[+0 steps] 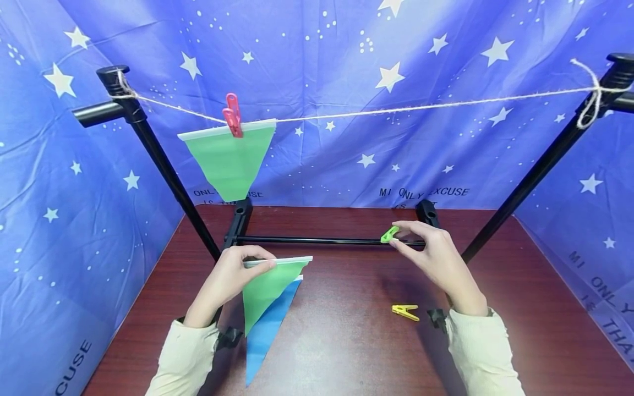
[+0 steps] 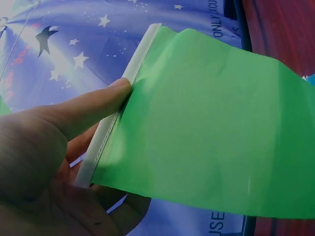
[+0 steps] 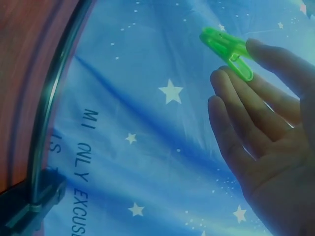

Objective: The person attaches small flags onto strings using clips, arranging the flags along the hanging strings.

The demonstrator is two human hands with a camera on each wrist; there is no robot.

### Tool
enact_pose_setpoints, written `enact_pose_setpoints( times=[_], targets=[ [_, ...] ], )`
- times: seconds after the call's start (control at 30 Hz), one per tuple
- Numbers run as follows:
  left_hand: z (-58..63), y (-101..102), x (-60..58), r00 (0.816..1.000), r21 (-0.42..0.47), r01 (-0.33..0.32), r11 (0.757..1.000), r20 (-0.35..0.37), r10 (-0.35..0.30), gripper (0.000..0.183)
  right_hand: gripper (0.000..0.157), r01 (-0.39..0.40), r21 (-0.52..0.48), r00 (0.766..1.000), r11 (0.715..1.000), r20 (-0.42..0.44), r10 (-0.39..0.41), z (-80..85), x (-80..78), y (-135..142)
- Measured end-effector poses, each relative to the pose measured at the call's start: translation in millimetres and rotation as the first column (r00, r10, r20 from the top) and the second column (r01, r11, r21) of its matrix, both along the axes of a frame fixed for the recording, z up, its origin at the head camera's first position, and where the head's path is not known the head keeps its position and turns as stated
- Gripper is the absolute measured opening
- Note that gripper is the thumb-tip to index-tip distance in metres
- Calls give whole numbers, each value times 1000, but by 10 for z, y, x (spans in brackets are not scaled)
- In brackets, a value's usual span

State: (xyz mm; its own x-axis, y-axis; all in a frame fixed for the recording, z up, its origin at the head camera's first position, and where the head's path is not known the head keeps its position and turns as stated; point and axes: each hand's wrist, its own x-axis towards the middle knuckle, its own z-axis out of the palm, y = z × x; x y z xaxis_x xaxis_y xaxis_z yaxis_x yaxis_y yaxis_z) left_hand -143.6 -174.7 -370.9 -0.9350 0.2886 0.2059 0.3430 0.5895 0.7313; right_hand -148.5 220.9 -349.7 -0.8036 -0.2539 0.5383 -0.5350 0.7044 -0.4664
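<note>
My left hand (image 1: 233, 278) pinches a green pennant flag (image 1: 271, 283) by its white top band, thumb in front, as the left wrist view shows closely. The flag hangs over the left part of the table. Behind and below it a blue pennant (image 1: 272, 324) shows, partly hidden by the green one. My right hand (image 1: 438, 256) holds a bright green clothespin (image 1: 389, 234) between thumb and fingertips, above the table's right side. In the right wrist view the clothespin (image 3: 227, 51) points away from the fingers. Another green pennant (image 1: 230, 159) hangs from the string (image 1: 426, 107) under a red clothespin (image 1: 233, 116).
A yellow clothespin (image 1: 405, 312) lies on the brown table (image 1: 342, 341), below my right hand. Black posts (image 1: 168, 165) at left and right carry the string. A thin black bar (image 1: 317, 240) runs low across the back, before a blue star-patterned cloth (image 1: 317, 60).
</note>
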Motion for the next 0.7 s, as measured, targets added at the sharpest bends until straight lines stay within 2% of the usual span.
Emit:
enact_pose_setpoints(
  times=[0.2, 0.53, 0.7],
  targets=[
    [28, 18, -1, 1000, 14, 13, 1000, -10, -13, 4, 35, -1, -29, 999, 1000, -43, 0, 96, -6, -48],
    [72, 42, -9, 999, 14, 38, 999, -32, -37, 12, 36, 8, -60, 996, 998, -89, -13, 247, 4, -118],
    [103, 62, -30, 998, 5, 30, 1000, -47, -30, 16, 35, 8, -77, 994, 997, -105, -16, 294, -8, -155]
  ],
)
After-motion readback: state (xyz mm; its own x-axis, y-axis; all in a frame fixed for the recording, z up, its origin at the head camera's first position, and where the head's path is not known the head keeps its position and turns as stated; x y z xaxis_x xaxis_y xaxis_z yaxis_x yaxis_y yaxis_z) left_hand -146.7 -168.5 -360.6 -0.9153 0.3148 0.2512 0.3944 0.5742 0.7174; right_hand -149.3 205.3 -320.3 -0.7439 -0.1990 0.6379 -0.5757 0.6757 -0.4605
